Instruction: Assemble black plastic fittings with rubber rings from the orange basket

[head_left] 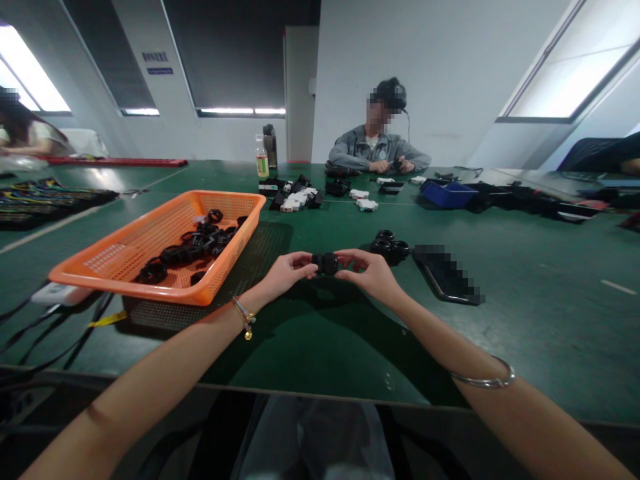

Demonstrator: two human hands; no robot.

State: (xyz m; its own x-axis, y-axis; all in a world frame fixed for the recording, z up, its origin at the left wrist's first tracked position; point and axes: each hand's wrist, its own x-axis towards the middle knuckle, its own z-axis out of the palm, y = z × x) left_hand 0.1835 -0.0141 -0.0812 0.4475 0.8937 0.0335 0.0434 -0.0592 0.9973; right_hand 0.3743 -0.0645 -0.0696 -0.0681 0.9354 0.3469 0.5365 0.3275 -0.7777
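Observation:
Between my two hands, just above the green table, is a small black cylindrical part [326, 264] with a groove round its middle. My left hand [289, 272] is closed on its left end, thumb below and fingers above. From the other side my right hand [369, 275] pinches the right end. It could be two pieces joined; I cannot tell. A little cluster of black round parts [390, 248] with open ends sits past my right hand. To the left, an orange basket [235, 261] holds several black ring-shaped parts [200, 243].
A phone [447, 275] lies right of my hands. Cables and a white power strip [63, 293] are by the basket. Farther back are white and black parts [300, 197], a bottle [262, 159] and a blue tray [449, 193]. A person [379, 143] sits across the green table [540, 293].

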